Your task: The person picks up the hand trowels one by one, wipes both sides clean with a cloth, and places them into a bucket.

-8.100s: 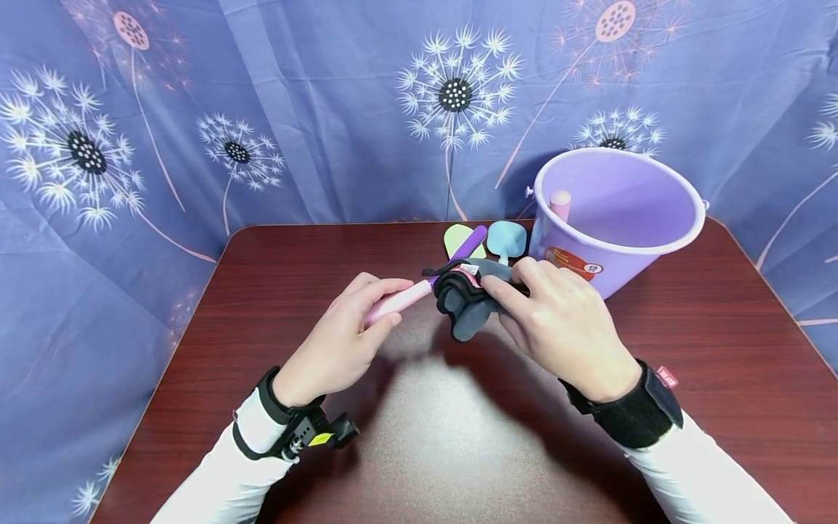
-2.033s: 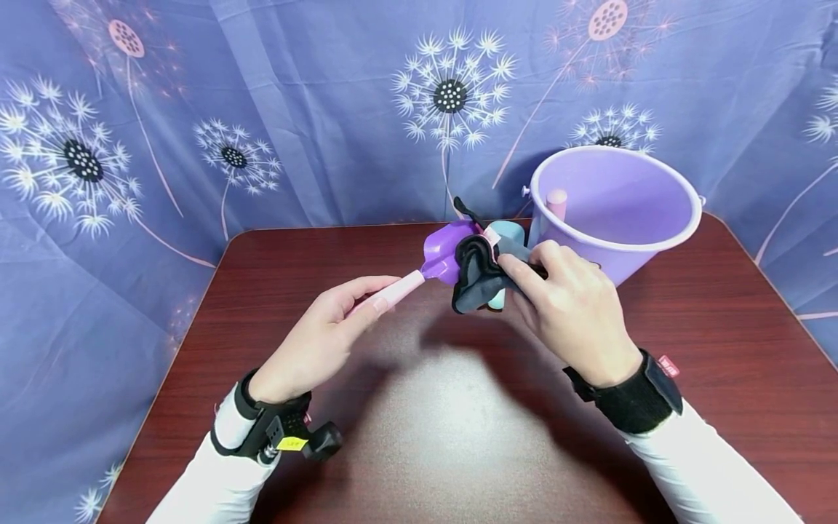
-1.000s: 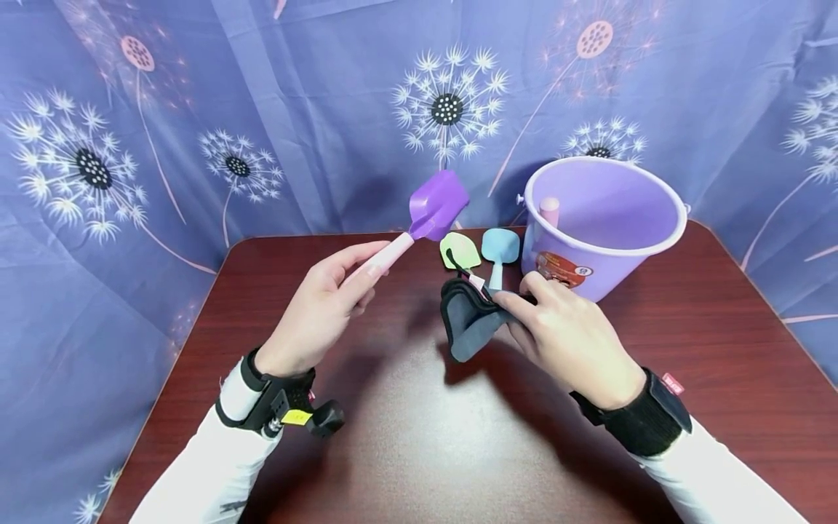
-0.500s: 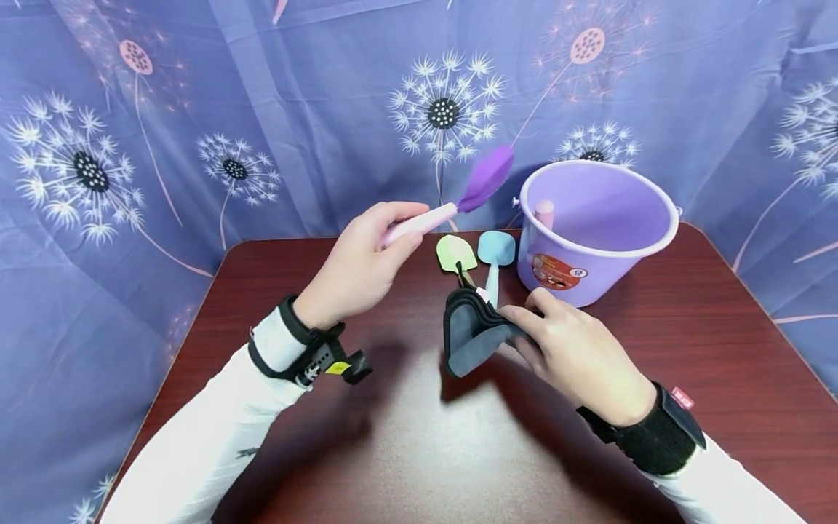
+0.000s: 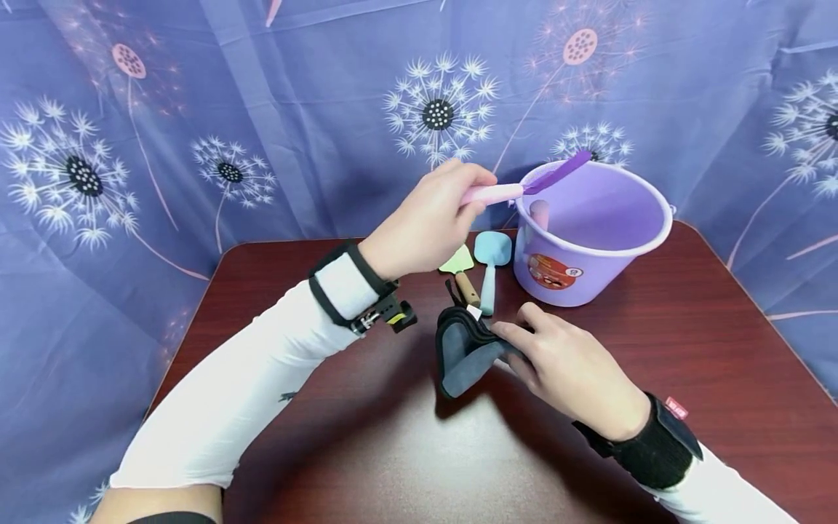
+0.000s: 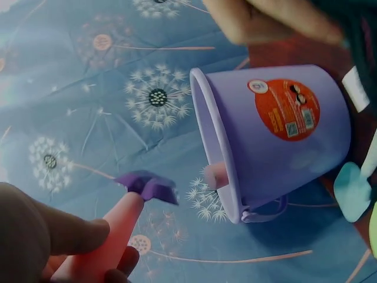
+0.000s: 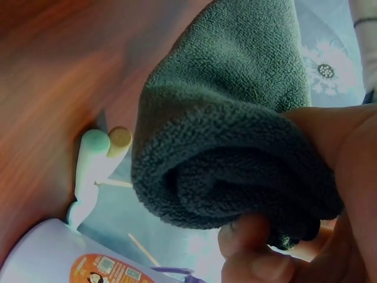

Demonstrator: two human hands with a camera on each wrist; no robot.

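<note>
A toy shovel with a pink handle and purple blade [image 5: 556,175] is in my left hand [image 5: 428,218], which grips it by the handle [image 6: 109,242]. In the head view its blade overlaps the near-left rim of a lilac bucket [image 5: 602,273]. Another pink handle [image 5: 540,213] sticks up inside the bucket at its left side. My right hand [image 5: 569,367] pinches a bunched, dark grey cloth [image 5: 468,360] over the middle of the table. The right wrist view shows the cloth's fuzzy folds [image 7: 224,147] between thumb and fingers.
Left of the bucket lie a light blue toy shovel [image 5: 493,249] and a green one with a wooden handle [image 5: 468,289], side by side on the brown table [image 5: 366,437]. A blue dandelion-print curtain [image 5: 327,131] hangs behind the table.
Earlier the cloth was against the purple shovel's blade. My left hand has since lifted the shovel off the cloth and carried it right, to the bucket's rim. The cloth has come down nearer me.
</note>
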